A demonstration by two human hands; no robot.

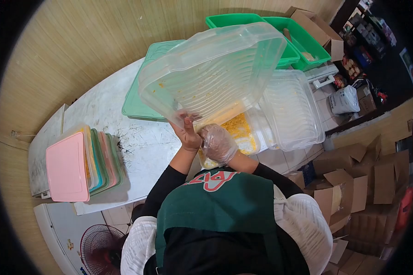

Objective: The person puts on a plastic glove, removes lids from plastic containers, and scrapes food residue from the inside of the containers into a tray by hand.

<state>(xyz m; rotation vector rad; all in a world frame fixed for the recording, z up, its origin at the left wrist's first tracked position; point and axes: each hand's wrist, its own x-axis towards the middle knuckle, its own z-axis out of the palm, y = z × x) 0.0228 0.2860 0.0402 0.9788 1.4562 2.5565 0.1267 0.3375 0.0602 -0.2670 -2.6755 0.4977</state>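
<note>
A large translucent plastic container [211, 73] with a ribbed bottom is tilted up over the table, yellow bits stuck to its inside. My bare left hand [186, 133] is closed on its lower edge, the fingers partly seen through the plastic. My right hand [219, 144], in a clear plastic glove, is beside my left wrist. Its fingers are curled out of sight, so what they hold, if anything, cannot be told. Beneath lies another clear container [257, 133] with yellow shredded or crumbly food [238, 128], partly hidden by my right hand.
To the right rests another ribbed translucent container [291, 110]. A green lid [142, 98] lies behind on the white table [149, 137]. Green bins [307, 46] stand at the back. Several stacked lidded containers, pink lid [68, 167] foremost, are left. Cardboard boxes [348, 183] fill the right floor.
</note>
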